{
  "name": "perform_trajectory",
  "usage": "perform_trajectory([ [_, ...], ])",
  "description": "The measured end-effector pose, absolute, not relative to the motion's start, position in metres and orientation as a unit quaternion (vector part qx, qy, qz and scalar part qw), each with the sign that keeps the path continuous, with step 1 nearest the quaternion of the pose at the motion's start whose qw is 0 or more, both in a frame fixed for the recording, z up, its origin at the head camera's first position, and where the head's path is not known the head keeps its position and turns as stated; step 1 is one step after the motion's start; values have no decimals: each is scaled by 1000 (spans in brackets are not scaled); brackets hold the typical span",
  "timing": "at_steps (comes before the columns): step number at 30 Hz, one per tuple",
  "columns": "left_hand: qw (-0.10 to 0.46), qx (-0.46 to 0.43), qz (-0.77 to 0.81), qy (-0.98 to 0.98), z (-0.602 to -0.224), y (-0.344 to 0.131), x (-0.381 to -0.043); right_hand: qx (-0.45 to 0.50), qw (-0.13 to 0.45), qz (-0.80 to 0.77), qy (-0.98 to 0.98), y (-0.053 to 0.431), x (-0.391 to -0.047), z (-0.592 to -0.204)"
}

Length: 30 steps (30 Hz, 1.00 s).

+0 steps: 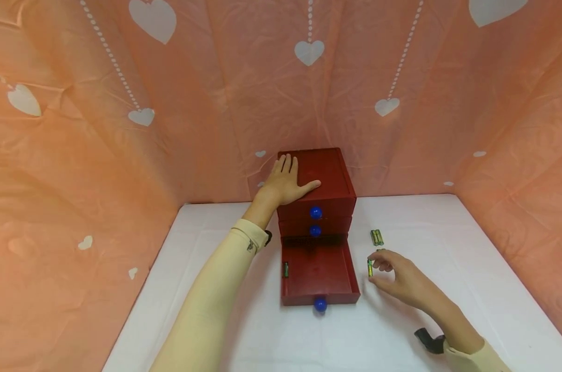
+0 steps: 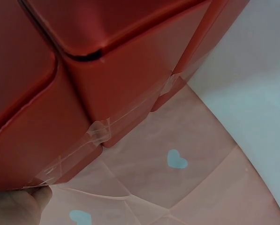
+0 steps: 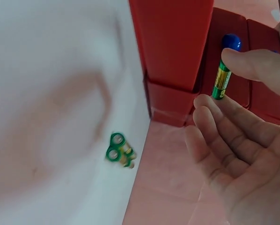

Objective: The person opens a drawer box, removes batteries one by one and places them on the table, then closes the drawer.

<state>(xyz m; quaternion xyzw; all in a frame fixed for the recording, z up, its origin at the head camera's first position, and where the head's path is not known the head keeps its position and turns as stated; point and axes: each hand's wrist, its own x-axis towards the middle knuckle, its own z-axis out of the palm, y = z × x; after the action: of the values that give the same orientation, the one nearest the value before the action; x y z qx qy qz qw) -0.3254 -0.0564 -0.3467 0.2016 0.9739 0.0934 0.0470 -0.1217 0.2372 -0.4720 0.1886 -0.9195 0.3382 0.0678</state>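
A red cabinet of small drawers (image 1: 329, 173) with blue knobs stands on the white table. My left hand (image 1: 285, 183) rests on its top near the left edge, fingers spread. The bottom drawer (image 1: 320, 268) is pulled out; a green battery (image 1: 286, 269) lies inside against its left wall. Just right of that drawer, my right hand (image 1: 399, 279) pinches a green and gold battery (image 3: 221, 80) between thumb and fingertips, above the table. Behind the hand lies a pair of batteries (image 1: 376, 237) side by side. Another green piece near the fingers is mostly hidden.
The white table (image 1: 448, 248) extends on both sides of the cabinet. A peach cloth (image 1: 225, 113) with pale hearts hangs behind and at the sides. Clear tape (image 2: 100, 131) runs across the cabinet's drawer casings. A black strap (image 1: 431, 341) sits on the right wrist.
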Motion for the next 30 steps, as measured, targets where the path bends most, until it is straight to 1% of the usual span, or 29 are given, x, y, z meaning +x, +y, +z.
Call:
perform_trajectory([
  [7, 45, 201, 91, 974, -348, -56, -326, 167, 37, 332, -928, 249, -119, -480],
  [21, 45, 204, 87, 974, -348, -56, -326, 162, 4, 317, -934, 268, -121, -496],
  [30, 45, 203, 90, 974, -347, -56, -325, 120, -52, 317, -940, 271, -123, -502],
])
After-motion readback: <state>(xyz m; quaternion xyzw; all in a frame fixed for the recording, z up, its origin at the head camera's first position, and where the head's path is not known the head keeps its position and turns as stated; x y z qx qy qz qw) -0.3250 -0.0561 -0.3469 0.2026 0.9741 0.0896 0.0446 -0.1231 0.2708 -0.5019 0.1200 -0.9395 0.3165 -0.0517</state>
